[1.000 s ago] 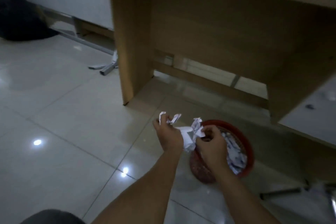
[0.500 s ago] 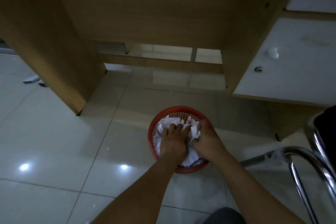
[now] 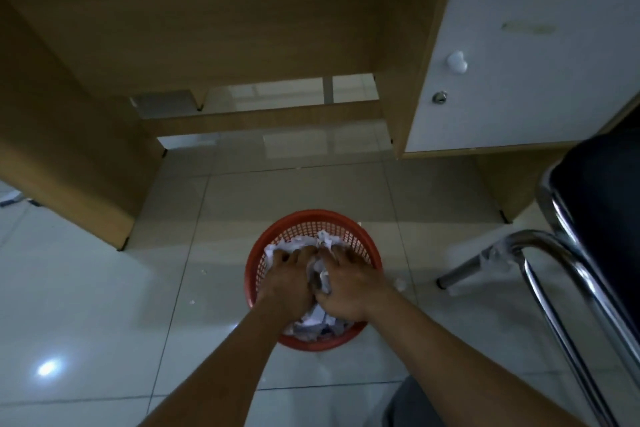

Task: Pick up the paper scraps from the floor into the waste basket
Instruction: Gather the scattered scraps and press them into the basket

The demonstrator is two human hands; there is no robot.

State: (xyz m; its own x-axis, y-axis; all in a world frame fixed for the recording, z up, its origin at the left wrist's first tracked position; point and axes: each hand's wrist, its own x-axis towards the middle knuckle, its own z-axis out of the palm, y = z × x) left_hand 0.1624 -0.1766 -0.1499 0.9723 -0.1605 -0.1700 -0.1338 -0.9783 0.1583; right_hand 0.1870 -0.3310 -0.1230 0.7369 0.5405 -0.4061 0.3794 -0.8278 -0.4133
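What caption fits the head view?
Both hands, left hand and right hand, press crumpled paper scraps into the red waste basket.

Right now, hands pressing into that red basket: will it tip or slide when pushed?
Probably light: the red basket is thin open mesh holding only crumpled paper. On the glossy tiled floor it likely slides easily. Left hand and right hand press downward, so tipping looks unlikely.
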